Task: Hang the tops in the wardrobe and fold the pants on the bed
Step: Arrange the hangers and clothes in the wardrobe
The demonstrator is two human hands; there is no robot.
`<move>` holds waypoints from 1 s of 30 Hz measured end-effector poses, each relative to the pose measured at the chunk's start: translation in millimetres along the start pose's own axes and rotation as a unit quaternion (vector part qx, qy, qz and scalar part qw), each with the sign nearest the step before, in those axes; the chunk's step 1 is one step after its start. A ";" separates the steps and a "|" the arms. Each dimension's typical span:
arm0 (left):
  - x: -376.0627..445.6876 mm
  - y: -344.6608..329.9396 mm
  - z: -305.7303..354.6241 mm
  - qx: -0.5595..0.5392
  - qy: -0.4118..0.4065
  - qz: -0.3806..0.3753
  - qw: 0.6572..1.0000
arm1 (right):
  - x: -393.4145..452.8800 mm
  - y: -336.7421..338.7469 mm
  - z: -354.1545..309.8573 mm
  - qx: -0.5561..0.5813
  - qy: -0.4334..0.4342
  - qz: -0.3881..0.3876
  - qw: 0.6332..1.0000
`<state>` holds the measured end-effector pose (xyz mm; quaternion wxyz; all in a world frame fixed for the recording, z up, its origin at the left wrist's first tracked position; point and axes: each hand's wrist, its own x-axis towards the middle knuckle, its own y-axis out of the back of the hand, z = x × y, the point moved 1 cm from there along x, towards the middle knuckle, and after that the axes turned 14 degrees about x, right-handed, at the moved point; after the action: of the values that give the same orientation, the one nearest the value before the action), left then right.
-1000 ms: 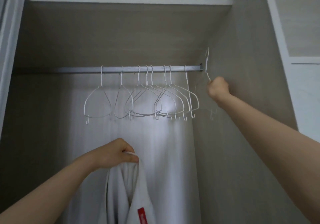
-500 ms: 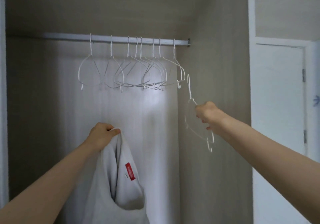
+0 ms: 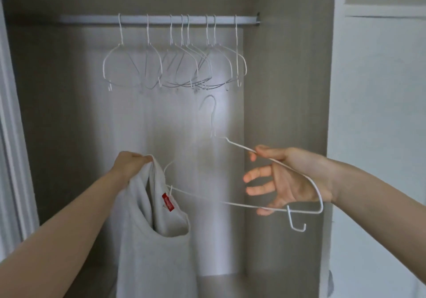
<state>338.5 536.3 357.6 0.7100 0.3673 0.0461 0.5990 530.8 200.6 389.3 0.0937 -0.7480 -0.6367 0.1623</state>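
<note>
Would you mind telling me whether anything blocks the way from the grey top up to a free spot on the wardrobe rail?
Nothing visibly blocks it. The left hand holds the grey top below the rail, whose left stretch is bare; empty hangers crowd the middle and right. The top is not yet on the hanger in the right hand.

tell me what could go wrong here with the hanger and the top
The right hand holds the white hanger only by thumb and forefinger on its upper wire, other fingers spread; that loose grip might let it slip. The hanger's left tip is at the neck opening of the grey top, pinched by the left hand, and could snag the red label.
</note>
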 end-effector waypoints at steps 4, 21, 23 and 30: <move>-8.9 7.2 -0.4 0.047 0.001 0.002 0.999 | -9.5 11.3 -8.5 -0.015 -0.006 -0.067 0.998; -72.0 24.5 100.0 -0.158 -0.081 -0.097 0.979 | 60.8 -27.8 62.7 -0.045 0.119 -0.060 0.990; -73.6 32.4 112.8 -0.174 -0.103 -0.128 0.971 | 64.2 -31.7 59.9 -0.028 0.174 -0.084 0.981; -76.3 65.1 124.6 0.192 -0.337 0.019 0.921 | 59.4 -26.1 38.5 0.051 0.224 -0.227 0.946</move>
<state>327.0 411.6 457.0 0.5875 0.6778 -0.0886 0.4332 500.9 260.9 355.2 0.3060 -0.5949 -0.7433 -0.0027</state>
